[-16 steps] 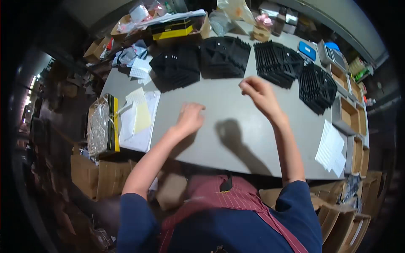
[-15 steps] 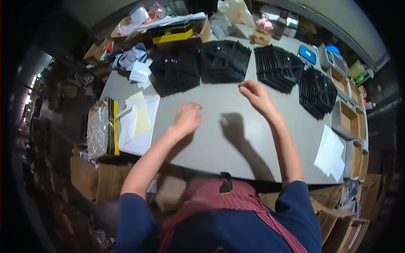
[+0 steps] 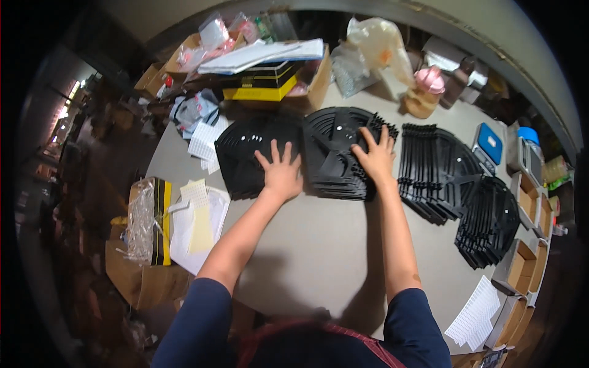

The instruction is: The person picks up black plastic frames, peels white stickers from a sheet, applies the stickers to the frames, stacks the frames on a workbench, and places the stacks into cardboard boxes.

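Stacks of flat black plastic parts stand in an arc across the grey table [image 3: 307,245]. My left hand [image 3: 282,175], fingers spread, reaches over the near right part of the leftmost black stack [image 3: 245,150]. Over the right side of the middle black stack [image 3: 328,144], my right hand [image 3: 375,156] has its fingers spread too. Whether either palm presses on the parts I cannot tell. Further right are a fanned black stack [image 3: 432,165] and a smaller fanned stack [image 3: 491,218].
Behind the stacks sits a black and yellow box [image 3: 261,86] topped with papers. Label sheets [image 3: 472,313] lie at the right, near open cardboard trays [image 3: 521,267]. A box of clear plastic strips [image 3: 144,221] is at left. A blue scale [image 3: 489,144] stands at the far right.
Both hands have moved forward, from above the bare table to the two left stacks. My right hand has gone from pinched fingers to spread ones. The view has shifted closer.
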`<action>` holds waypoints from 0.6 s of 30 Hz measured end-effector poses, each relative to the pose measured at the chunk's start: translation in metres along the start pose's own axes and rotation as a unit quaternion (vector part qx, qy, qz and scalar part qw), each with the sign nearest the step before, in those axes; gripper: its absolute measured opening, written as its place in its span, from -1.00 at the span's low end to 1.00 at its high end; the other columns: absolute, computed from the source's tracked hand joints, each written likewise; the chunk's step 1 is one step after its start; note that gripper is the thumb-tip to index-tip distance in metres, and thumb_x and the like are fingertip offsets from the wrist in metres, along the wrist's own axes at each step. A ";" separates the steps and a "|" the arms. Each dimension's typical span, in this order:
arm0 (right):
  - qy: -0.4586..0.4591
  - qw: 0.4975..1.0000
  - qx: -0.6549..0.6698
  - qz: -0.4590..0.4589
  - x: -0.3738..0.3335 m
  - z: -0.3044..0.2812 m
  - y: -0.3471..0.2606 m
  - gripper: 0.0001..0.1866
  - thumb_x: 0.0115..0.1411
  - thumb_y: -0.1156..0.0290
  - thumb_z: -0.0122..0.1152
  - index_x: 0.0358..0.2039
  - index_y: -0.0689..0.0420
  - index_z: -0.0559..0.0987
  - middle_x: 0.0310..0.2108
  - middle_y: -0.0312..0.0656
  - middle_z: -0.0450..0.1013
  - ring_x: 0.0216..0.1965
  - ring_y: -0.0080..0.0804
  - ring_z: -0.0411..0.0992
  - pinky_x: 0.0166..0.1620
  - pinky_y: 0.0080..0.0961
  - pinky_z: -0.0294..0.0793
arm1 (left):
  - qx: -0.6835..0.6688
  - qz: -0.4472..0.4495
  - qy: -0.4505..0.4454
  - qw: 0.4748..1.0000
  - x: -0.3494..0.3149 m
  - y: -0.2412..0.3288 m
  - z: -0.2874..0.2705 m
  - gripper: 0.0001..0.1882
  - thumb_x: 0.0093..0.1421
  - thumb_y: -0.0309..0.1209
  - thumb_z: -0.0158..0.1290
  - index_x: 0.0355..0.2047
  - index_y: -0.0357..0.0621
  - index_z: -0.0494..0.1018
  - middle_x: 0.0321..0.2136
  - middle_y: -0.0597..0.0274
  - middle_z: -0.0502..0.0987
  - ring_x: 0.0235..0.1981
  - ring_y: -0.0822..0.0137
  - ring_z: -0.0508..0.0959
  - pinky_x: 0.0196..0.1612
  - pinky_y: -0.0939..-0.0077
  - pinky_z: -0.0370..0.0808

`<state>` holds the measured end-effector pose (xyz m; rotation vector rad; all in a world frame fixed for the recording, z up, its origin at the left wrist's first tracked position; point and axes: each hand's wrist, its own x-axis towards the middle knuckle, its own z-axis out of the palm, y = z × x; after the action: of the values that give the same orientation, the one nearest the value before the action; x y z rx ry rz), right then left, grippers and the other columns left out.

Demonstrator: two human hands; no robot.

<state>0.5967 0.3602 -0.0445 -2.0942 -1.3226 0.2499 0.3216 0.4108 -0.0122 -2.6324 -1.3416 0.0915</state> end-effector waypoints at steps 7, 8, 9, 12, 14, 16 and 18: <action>0.006 0.995 0.004 -0.104 -0.073 -0.018 0.008 -0.35 0.10 -0.08 0.25 0.25 -0.36 0.46 0.45 0.15 -0.05 0.37 0.32 -0.01 0.32 0.28 -0.01 | 0.026 -0.008 -0.008 1.000 -0.057 0.003 0.002 -0.35 0.18 -0.09 0.02 0.30 0.10 0.38 0.44 0.02 0.10 0.44 -0.41 -0.17 0.20 -0.79 -0.25; -0.001 0.993 0.010 -0.114 -0.092 -0.023 0.004 -0.35 0.10 -0.07 0.26 0.24 -0.35 0.46 0.45 0.15 -0.05 0.36 0.32 -0.01 0.32 0.27 -0.01 | 0.031 -0.010 -0.026 0.999 -0.074 0.004 0.001 -0.34 0.19 -0.09 0.00 0.31 0.09 0.36 0.44 0.01 0.07 0.44 -0.44 -0.19 0.20 -0.79 -0.27; -0.013 0.993 0.012 -0.116 -0.113 -0.028 0.000 -0.36 0.10 -0.05 0.26 0.24 -0.34 0.47 0.44 0.16 -0.05 0.37 0.31 -0.01 0.33 0.24 -0.01 | 0.032 -0.009 -0.039 0.999 -0.092 0.005 -0.001 -0.34 0.19 -0.10 0.00 0.32 0.08 0.35 0.44 0.00 0.07 0.44 -0.45 -0.19 0.20 -0.79 -0.27; -0.035 0.990 0.013 -0.133 -0.175 -0.044 -0.008 -0.36 0.10 -0.02 0.25 0.24 -0.27 0.48 0.43 0.19 -0.03 0.36 0.30 -0.01 0.34 0.15 0.01 | 0.017 -0.016 -0.045 0.999 -0.154 0.006 -0.005 -0.32 0.18 -0.13 0.00 0.34 0.05 0.31 0.44 -0.02 0.06 0.43 -0.48 -0.21 0.21 -0.79 -0.28; -0.047 0.989 0.018 -0.140 -0.215 -0.058 -0.009 -0.36 0.09 0.00 0.26 0.23 -0.21 0.50 0.43 0.19 -0.03 0.38 0.23 0.00 0.35 0.09 0.02 | 0.022 0.018 -0.037 0.999 -0.196 0.008 -0.010 -0.30 0.18 -0.16 -0.01 0.36 0.03 0.29 0.44 -0.01 0.05 0.43 -0.48 -0.23 0.21 -0.78 -0.30; -0.057 0.988 0.022 -0.145 -0.253 -0.070 -0.009 -0.36 0.10 0.01 0.25 0.23 -0.20 0.50 0.44 0.17 -0.04 0.39 0.23 -0.02 0.37 0.08 0.01 | 0.012 0.041 -0.054 0.998 -0.236 0.012 -0.017 -0.29 0.18 -0.18 -0.02 0.37 0.01 0.26 0.45 -0.03 0.03 0.44 -0.47 -0.24 0.22 -0.78 -0.34; -0.078 0.988 0.023 -0.132 -0.289 -0.081 -0.009 -0.34 0.11 0.03 0.26 0.26 -0.20 0.47 0.46 0.13 -0.07 0.41 0.25 -0.05 0.39 0.08 -0.02 | 0.020 0.055 -0.062 0.996 -0.274 0.015 -0.022 -0.28 0.19 -0.17 -0.02 0.38 0.00 0.25 0.45 -0.04 0.02 0.44 -0.47 -0.24 0.22 -0.78 -0.34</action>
<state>0.4914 0.0801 -0.0258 -1.8665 -1.6525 0.3324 0.1752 0.1776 -0.0017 -2.7054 -1.2178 0.2988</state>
